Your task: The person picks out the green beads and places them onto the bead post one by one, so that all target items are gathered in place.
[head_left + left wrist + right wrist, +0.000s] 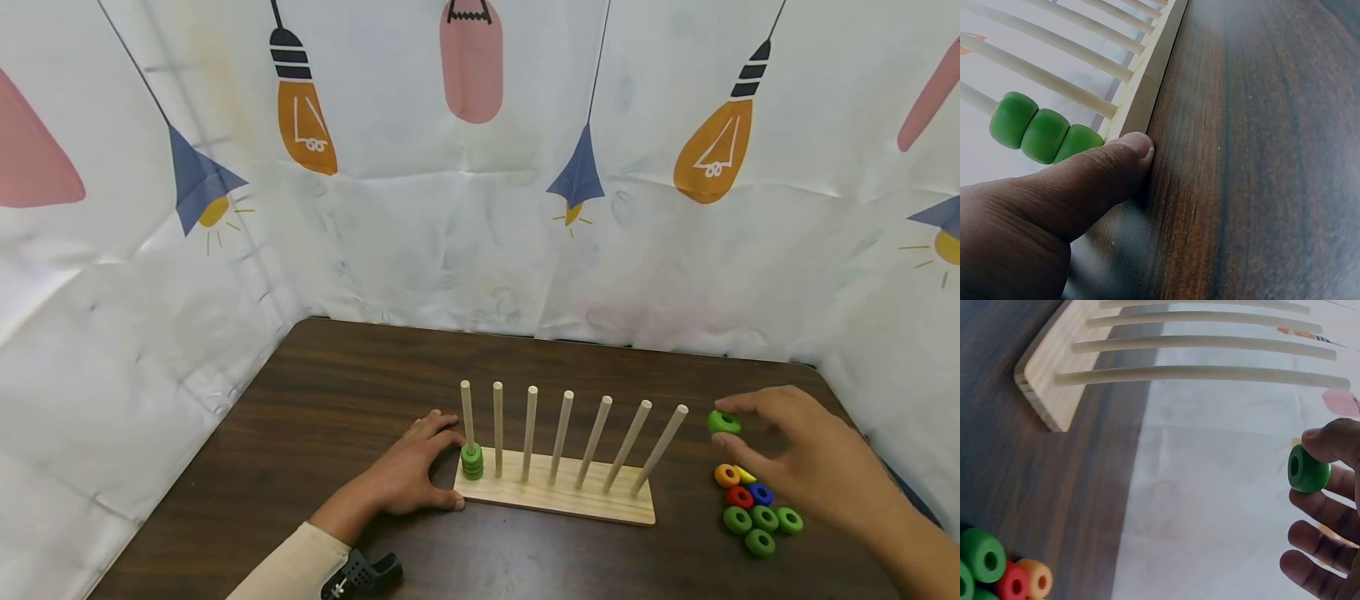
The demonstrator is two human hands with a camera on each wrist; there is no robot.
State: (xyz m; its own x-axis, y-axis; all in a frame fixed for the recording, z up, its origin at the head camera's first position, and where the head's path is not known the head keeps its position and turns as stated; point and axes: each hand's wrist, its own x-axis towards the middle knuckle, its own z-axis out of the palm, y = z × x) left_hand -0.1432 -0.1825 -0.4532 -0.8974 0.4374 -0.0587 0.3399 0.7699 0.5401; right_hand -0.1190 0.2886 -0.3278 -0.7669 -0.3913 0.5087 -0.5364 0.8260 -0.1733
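A wooden peg stand (pixel 555 492) with a row of upright pegs lies across the table. Three green beads (pixel 1045 135) are stacked on its leftmost peg. My left hand (pixel 408 467) holds the stand's left end, thumb at the front corner and fingers toward the back. Off the right end, my right hand (pixel 810 462) pinches a green bead (pixel 1309 469) between thumb and fingers, raised above the table. In the right wrist view the bead's hole shows, and the other fingers are spread below it.
Loose beads lie in a cluster on the right of the table: several green beads (pixel 764 518), a red bead (pixel 739 497), a blue bead (pixel 761 493), an orange bead (pixel 727 476) and a partly hidden yellow bead (pixel 746 474). A printed white curtain (pixel 465 242) hangs behind the dark table (pixel 360 358).
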